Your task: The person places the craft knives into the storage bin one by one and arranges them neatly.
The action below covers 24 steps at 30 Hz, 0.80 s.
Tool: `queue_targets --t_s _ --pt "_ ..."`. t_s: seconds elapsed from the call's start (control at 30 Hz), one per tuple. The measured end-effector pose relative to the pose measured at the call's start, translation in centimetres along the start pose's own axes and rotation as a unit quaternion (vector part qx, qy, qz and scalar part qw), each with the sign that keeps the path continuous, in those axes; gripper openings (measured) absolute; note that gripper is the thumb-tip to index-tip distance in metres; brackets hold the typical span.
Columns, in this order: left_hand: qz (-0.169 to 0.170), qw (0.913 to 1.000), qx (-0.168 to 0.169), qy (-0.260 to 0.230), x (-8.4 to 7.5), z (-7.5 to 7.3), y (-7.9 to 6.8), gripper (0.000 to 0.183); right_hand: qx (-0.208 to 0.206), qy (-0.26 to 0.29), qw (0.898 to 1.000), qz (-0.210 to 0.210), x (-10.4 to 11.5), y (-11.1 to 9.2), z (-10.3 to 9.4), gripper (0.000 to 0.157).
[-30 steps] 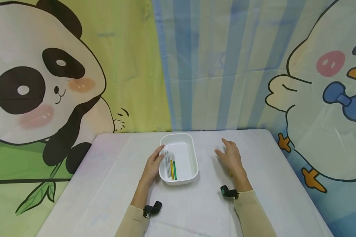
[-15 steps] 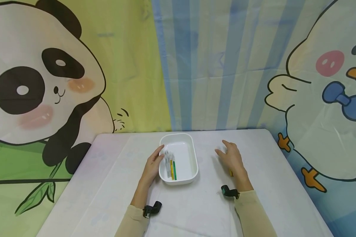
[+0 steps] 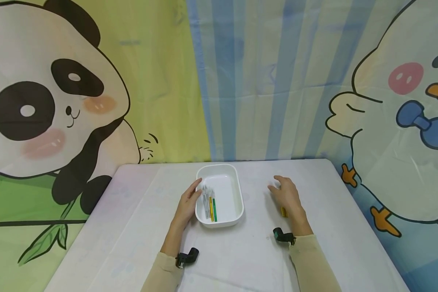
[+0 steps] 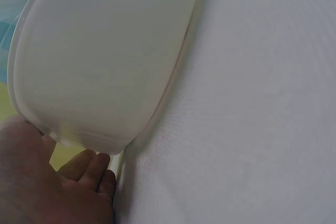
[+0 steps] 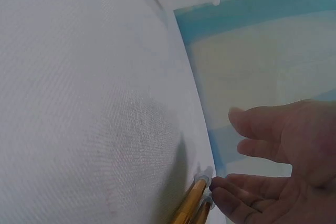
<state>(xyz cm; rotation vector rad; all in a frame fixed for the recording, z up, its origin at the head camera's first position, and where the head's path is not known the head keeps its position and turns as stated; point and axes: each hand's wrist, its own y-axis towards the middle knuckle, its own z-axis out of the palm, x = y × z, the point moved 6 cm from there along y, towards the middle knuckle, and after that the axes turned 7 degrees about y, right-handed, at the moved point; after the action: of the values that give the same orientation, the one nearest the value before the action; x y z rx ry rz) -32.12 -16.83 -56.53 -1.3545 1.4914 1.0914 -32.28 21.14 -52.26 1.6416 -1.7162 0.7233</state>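
Observation:
My left hand (image 3: 185, 205) holds the left side of a white tray (image 3: 238, 198), its thumb at the rim and curved fingers at the outer wall in the left wrist view. Several slim pen-like sticks (image 3: 211, 207), silver, gold and green with clear tops, lie along the tray's left side. Over the right part of the table, my right hand (image 3: 287, 195) has its thumb and fingers apart. Beneath it lie gold pen-like sticks (image 3: 284, 212), partly hidden by the hand. In the right wrist view, fingertips are right at the clear tips of these gold sticks (image 5: 190, 203).
A white cloth covers the table (image 3: 255, 259), with its far edge just behind the tray. A printed curtain (image 3: 252, 81) with a panda and a bird hangs close behind the table. Black wrist cameras (image 3: 187, 258) sit at both sleeves.
My right hand has drawn slightly back toward me and to the right, showing more of the gold sticks. The left hand and tray have hardly moved.

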Motion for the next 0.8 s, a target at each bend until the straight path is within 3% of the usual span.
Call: queue_targets --t_s 0.8 --pt "-0.004 1.0000 -0.001 -0.005 0.18 -0.04 0.00 0.045 0.014 -0.025 1.000 0.012 0.04 -0.23 0.54 0.047"
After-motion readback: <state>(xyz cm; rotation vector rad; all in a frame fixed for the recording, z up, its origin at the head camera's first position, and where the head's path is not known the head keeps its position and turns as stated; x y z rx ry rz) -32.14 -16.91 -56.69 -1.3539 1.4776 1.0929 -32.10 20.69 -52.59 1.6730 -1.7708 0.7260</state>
